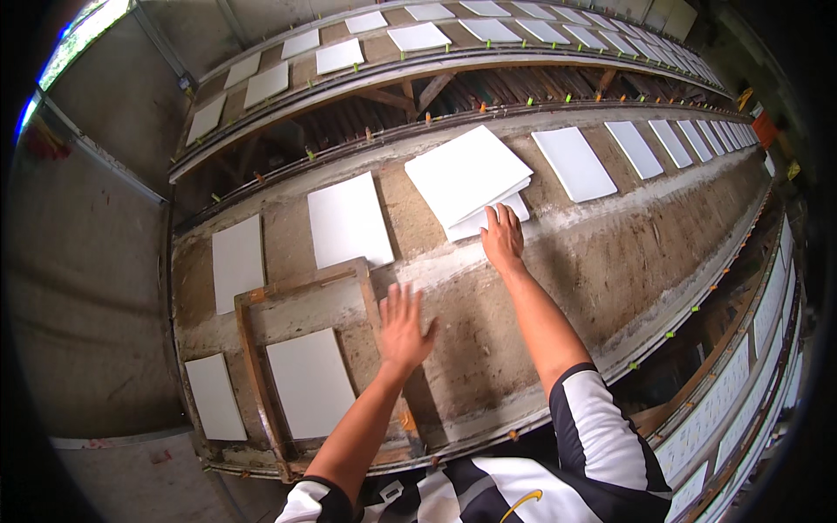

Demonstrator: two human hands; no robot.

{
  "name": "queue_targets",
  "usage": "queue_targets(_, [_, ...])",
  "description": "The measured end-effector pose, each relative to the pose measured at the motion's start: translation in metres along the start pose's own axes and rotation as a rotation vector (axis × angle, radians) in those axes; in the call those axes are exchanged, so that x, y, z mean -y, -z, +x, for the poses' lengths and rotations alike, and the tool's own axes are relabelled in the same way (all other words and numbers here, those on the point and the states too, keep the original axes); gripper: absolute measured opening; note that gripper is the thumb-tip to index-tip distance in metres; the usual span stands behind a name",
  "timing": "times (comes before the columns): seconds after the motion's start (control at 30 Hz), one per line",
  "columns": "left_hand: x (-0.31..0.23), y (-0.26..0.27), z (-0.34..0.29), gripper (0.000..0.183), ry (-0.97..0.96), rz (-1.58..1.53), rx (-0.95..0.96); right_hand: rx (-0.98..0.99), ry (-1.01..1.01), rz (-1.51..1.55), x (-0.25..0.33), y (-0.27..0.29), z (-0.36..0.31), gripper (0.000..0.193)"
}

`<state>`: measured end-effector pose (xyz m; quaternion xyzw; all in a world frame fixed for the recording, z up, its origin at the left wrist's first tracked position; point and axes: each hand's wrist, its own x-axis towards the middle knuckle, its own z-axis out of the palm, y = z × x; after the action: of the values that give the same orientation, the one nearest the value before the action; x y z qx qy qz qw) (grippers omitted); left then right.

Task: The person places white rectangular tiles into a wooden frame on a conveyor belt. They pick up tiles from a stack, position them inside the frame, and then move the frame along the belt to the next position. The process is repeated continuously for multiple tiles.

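My right hand (503,240) is at the near edge of a loose stack of white sheets (471,174), its fingers curled against that edge. The upper sheets sit skewed over a lower white sheet (466,230), which juts out beneath them. To the left, my left hand (404,329) hovers palm down with fingers spread, slightly blurred and holding nothing. It is just beside the right bar of a wooden frame (250,349). Within the frame on the long table (488,349) lies a single white sheet (309,383).
More white sheets (574,164) lie in a row along the table toward the far right. Other sheets (237,261) lie at its left end. Beyond stands a second long table (384,70) bearing white sheets. At the right, printed sheets (711,410) lie on another table.
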<state>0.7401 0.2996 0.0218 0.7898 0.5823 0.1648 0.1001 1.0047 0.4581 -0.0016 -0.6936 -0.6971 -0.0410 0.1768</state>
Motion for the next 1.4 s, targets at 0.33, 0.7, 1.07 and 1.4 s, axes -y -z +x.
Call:
queue_targets(0.33, [-0.068,-0.114,0.153,0.083,-0.075,0.063,0.08,0.04,0.468,-0.099,-0.053,-0.03,0.061,0.056])
queue_targets(0.7, [-0.07,-0.114,0.159,0.088,-0.04,0.056,0.073,0.019,0.413,-0.024,-0.052,-0.066,0.105,0.056])
queue_targets(1.07, [-0.072,-0.111,0.16,0.086,-0.022,0.033,0.113,0.073,0.282,-0.187,-0.033,-0.075,0.137,0.06])
queue_targets(1.4, [-0.064,-0.106,0.139,0.054,-0.037,-0.154,-0.083,-0.033,0.189,0.13,-0.007,-0.027,0.014,0.054])
